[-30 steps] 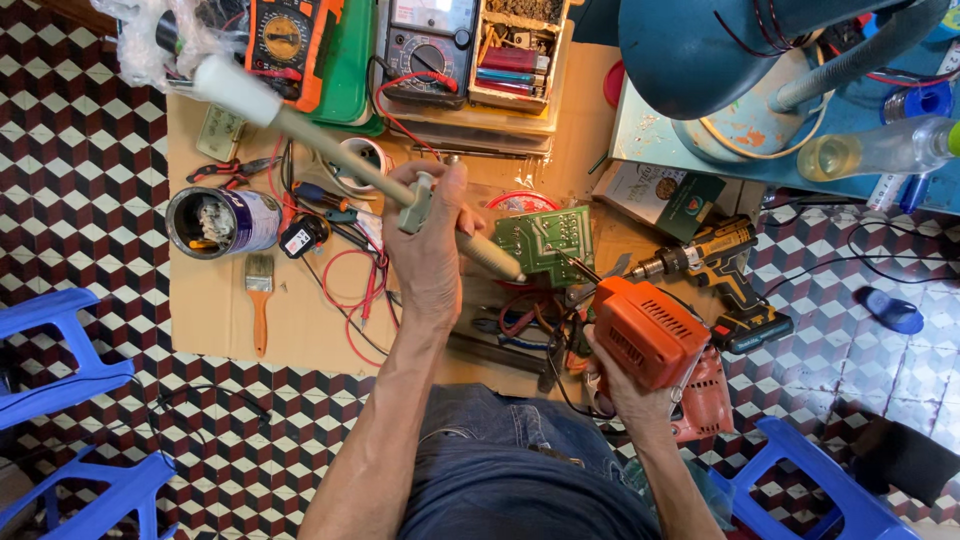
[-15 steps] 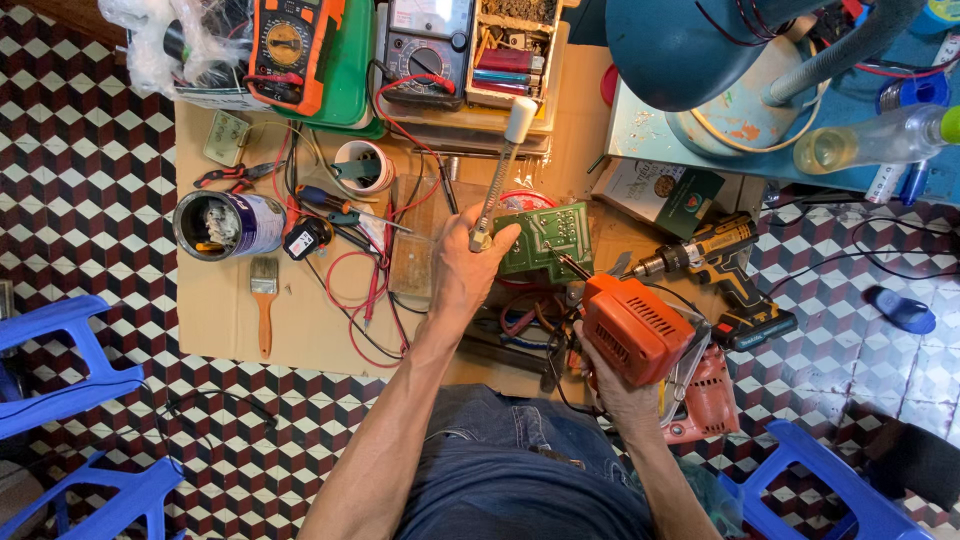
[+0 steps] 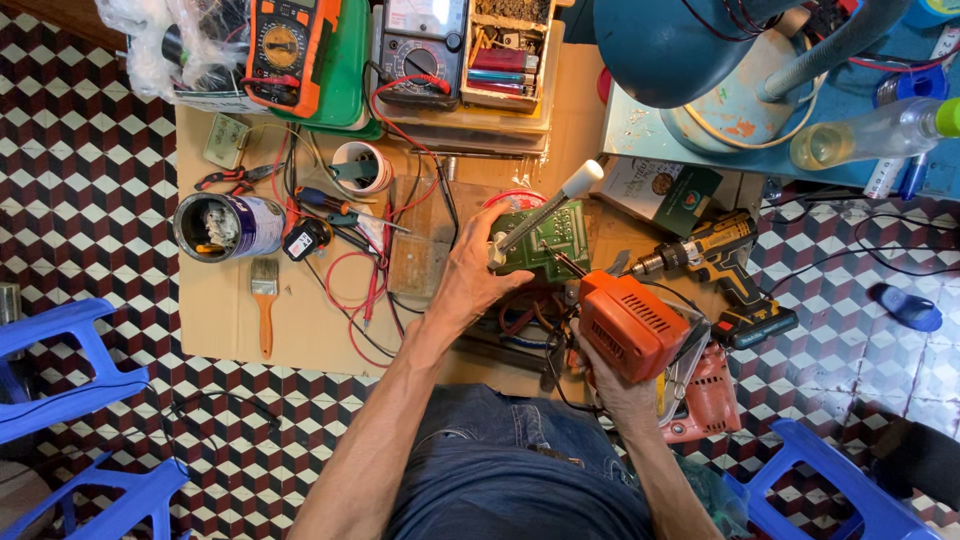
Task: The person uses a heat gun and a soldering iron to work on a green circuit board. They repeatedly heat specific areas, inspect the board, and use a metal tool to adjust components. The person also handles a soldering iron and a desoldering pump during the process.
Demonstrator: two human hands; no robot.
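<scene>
Left hand (image 3: 470,275) at frame centre, closed around a white-tipped rod (image 3: 545,207) over a green circuit board (image 3: 548,243); right hand (image 3: 620,385) gripping an orange power tool (image 3: 632,325), lower right.

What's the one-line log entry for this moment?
left hand: grips long white-tipped tool over green circuit board | right hand: holds orange power-tool body | cordless drill: lying to the right, untouched

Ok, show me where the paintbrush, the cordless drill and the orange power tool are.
paintbrush (image 3: 264,300): head view, on its orange handle.
cordless drill (image 3: 715,262): head view, on its yellow body.
orange power tool (image 3: 632,325): head view, on its vented casing, held by the right hand (image 3: 615,385).
</scene>
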